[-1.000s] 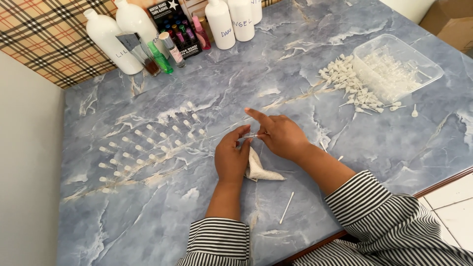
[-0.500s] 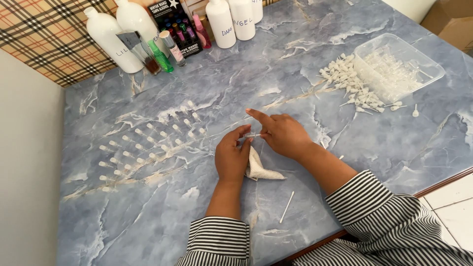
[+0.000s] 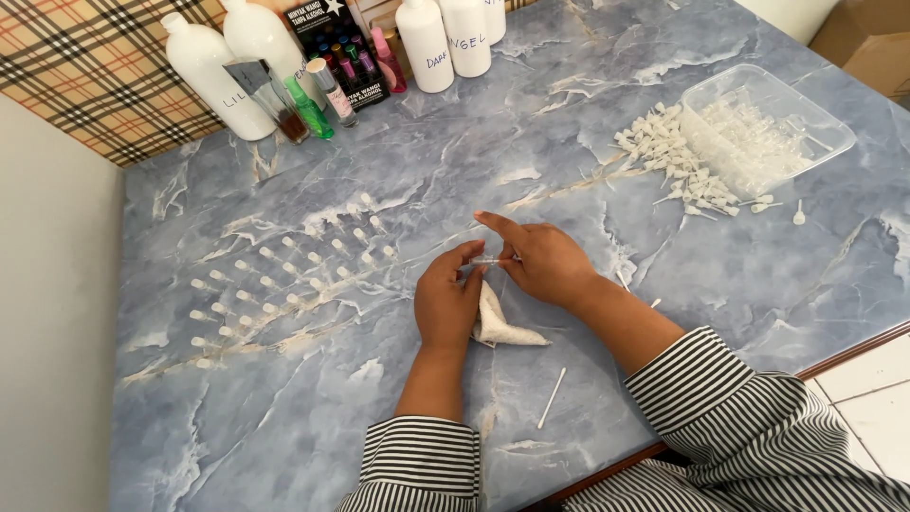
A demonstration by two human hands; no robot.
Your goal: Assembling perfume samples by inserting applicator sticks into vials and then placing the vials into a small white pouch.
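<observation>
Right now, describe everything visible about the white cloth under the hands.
The small white crumpled cloth looks like soft fabric or tissue, folded into a rough wedge with its point toward the right. It lies flat on the blue marbled tabletop, just below both hands. The left hand rests against its left edge.

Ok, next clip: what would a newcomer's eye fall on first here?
Both hands meet mid-table, left hand and right hand pinching a small clear vial over a white cloth. Rows of vials stand to their left. A clear tray with a heap of white caps sits far right.
</observation>
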